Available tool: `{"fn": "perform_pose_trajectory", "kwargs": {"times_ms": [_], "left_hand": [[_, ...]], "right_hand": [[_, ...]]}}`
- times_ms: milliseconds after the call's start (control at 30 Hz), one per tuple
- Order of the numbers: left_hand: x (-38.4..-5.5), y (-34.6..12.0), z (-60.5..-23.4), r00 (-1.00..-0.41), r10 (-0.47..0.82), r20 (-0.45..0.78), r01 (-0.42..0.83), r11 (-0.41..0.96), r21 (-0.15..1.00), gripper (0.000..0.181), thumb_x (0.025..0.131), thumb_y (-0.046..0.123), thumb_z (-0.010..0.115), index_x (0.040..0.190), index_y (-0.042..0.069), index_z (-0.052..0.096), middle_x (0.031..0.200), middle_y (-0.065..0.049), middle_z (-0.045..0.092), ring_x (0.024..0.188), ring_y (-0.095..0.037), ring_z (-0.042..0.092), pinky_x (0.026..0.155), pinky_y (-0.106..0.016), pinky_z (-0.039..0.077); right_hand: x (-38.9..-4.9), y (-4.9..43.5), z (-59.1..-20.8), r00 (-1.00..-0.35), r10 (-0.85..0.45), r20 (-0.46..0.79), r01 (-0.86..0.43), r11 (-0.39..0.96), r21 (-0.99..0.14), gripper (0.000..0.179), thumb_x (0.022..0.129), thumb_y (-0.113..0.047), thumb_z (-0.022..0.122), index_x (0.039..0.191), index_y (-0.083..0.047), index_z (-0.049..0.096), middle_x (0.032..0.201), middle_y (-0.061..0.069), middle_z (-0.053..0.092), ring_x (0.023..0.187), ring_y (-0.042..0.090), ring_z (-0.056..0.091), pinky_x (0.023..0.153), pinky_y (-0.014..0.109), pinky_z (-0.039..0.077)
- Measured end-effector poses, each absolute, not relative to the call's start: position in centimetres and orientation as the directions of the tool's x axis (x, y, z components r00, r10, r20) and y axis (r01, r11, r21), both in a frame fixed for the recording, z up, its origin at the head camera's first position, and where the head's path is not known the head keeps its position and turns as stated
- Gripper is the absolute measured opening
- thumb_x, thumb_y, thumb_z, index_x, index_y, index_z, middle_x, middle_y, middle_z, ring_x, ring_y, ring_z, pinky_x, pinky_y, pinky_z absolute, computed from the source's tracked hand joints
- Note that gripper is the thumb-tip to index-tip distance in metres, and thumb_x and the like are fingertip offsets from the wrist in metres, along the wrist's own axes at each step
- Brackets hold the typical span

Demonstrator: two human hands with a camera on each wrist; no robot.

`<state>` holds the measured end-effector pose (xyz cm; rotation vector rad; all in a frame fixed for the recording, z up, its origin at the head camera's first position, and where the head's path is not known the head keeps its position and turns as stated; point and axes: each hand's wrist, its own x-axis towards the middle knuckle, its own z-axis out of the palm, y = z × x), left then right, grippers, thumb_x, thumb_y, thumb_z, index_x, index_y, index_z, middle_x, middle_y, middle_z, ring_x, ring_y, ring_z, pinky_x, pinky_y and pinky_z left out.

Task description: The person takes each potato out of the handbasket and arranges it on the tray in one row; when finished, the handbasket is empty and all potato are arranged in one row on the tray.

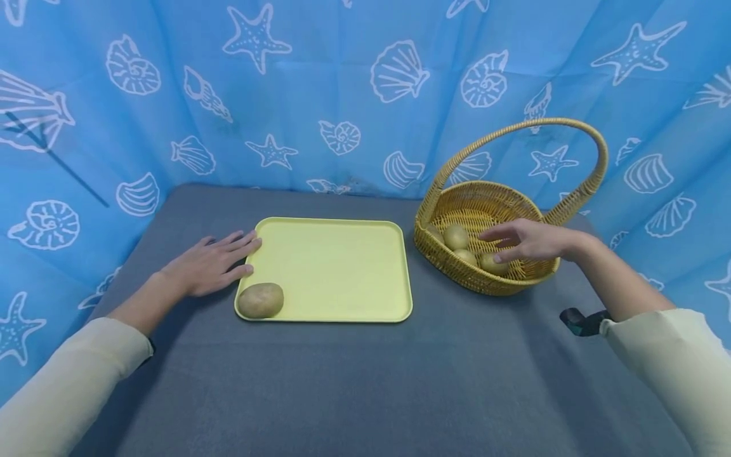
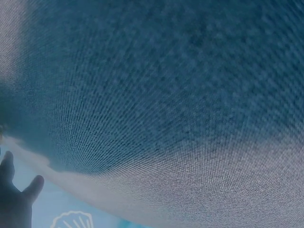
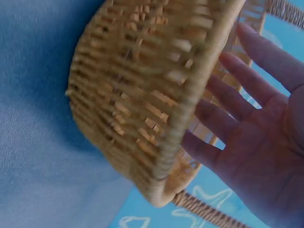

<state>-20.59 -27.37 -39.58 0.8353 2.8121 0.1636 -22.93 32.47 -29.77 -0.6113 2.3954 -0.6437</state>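
My left hand [image 1: 212, 265] lies with fingers spread at the left edge of a yellow tray [image 1: 331, 270], fingertips on its rim. One brown potato [image 1: 261, 300] sits in the tray's near left corner, just below that hand. To the right, my right hand [image 1: 528, 240] reaches over the front of a wicker basket [image 1: 485, 284]. Its loosely bent fingers hold nothing, and the thumb tip is right by a potato [image 1: 492, 264] inside. Several more potatoes, such as a rounded potato [image 1: 455, 237], lie toward the basket's left side. In the right wrist view, the spread fingers [image 3: 228, 124] dip past the basket rim.
A tall arched handle [image 1: 516, 127] rises over the basket. Grey cloth [image 1: 365, 381] covers the table. Behind and at both sides hangs a blue curtain [image 1: 342, 82] printed with white shells and starfish. Mostly tablecloth [image 2: 166, 95] fills the left wrist view.
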Motion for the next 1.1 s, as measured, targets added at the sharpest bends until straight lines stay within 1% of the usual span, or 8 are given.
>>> {"fn": "perform_pose_trajectory", "kwargs": {"times_ms": [100,200,267,367,500,633,900,1100], "left_hand": [[-20.6,-27.4,-39.5,-0.823,0.544,-0.165,0.521,0.838,0.161,0.066,0.106,0.050,0.038,0.160,0.013,0.025,0.164,-0.013,0.021,0.149,-0.039,0.019,0.110,-0.070,0.017],[-20.6,-27.4,-39.4,-0.825,0.539,-0.169,0.518,0.841,0.155,0.066,0.106,0.050,0.037,0.160,0.014,0.024,0.164,-0.013,0.020,0.149,-0.038,0.019,0.110,-0.070,0.016],[-20.6,-27.4,-39.3,-0.825,0.540,-0.169,0.520,0.841,0.151,0.066,0.106,0.050,0.038,0.160,0.014,0.025,0.164,-0.013,0.021,0.149,-0.039,0.019,0.110,-0.071,0.017],[-20.6,-27.3,-39.3,-0.824,0.540,-0.170,0.521,0.841,0.146,0.066,0.106,0.050,0.038,0.160,0.014,0.025,0.164,-0.013,0.021,0.149,-0.039,0.019,0.110,-0.071,0.017],[-20.6,-27.4,-39.4,-0.824,0.541,-0.169,0.522,0.841,0.146,0.066,0.106,0.051,0.037,0.160,0.014,0.025,0.164,-0.013,0.020,0.149,-0.039,0.019,0.110,-0.071,0.016],[-20.6,-27.4,-39.4,-0.825,0.540,-0.168,0.522,0.841,0.141,0.067,0.106,0.052,0.036,0.160,0.014,0.024,0.165,-0.012,0.020,0.150,-0.039,0.018,0.110,-0.071,0.016],[-20.6,-27.4,-39.5,-0.822,0.545,-0.164,0.526,0.838,0.147,0.066,0.106,0.050,0.038,0.160,0.014,0.025,0.165,-0.013,0.020,0.149,-0.039,0.019,0.110,-0.072,0.016],[-20.6,-27.3,-39.7,-0.819,0.552,-0.158,0.532,0.833,0.155,0.066,0.106,0.049,0.039,0.159,0.012,0.026,0.164,-0.014,0.021,0.149,-0.040,0.019,0.110,-0.072,0.017]], "right_hand": [[-23.6,33.4,-30.1,-0.730,-0.512,-0.452,-0.237,0.810,-0.536,0.061,0.097,-0.023,0.066,0.145,0.007,0.044,0.146,0.029,0.045,0.131,0.048,0.045,0.105,0.059,0.039],[-24.3,34.0,-30.3,-0.715,-0.459,-0.527,-0.143,0.834,-0.533,0.060,0.098,-0.024,0.065,0.147,0.002,0.044,0.137,0.025,0.053,0.119,0.037,0.057,0.097,0.052,0.049],[-24.7,34.2,-30.3,-0.683,-0.426,-0.593,-0.055,0.840,-0.540,0.060,0.099,-0.023,0.063,0.149,0.000,0.041,0.123,0.019,0.058,0.104,0.028,0.060,0.088,0.045,0.054],[-25.3,34.3,-30.1,-0.609,-0.392,-0.690,0.083,0.833,-0.547,0.062,0.101,-0.019,0.059,0.153,0.001,0.032,0.111,0.014,0.057,0.097,0.024,0.060,0.086,0.042,0.055],[-25.9,34.2,-29.9,-0.547,-0.353,-0.759,0.186,0.833,-0.521,0.064,0.101,-0.019,0.059,0.154,0.000,0.029,0.118,0.015,0.055,0.110,0.028,0.060,0.094,0.044,0.053],[-26.2,34.0,-30.0,-0.523,-0.349,-0.778,0.176,0.849,-0.499,0.064,0.099,-0.022,0.063,0.152,-0.002,0.034,0.121,0.015,0.054,0.113,0.027,0.058,0.096,0.045,0.052],[-26.5,33.6,-30.6,-0.518,-0.357,-0.777,0.145,0.859,-0.491,0.064,0.096,-0.021,0.067,0.151,-0.003,0.040,0.107,0.009,0.057,0.099,0.022,0.057,0.088,0.039,0.053],[-26.8,33.2,-30.7,-0.488,-0.351,-0.799,0.202,0.845,-0.495,0.064,0.097,-0.024,0.067,0.150,-0.001,0.038,0.119,0.013,0.057,0.110,0.025,0.061,0.100,0.046,0.049]]}}
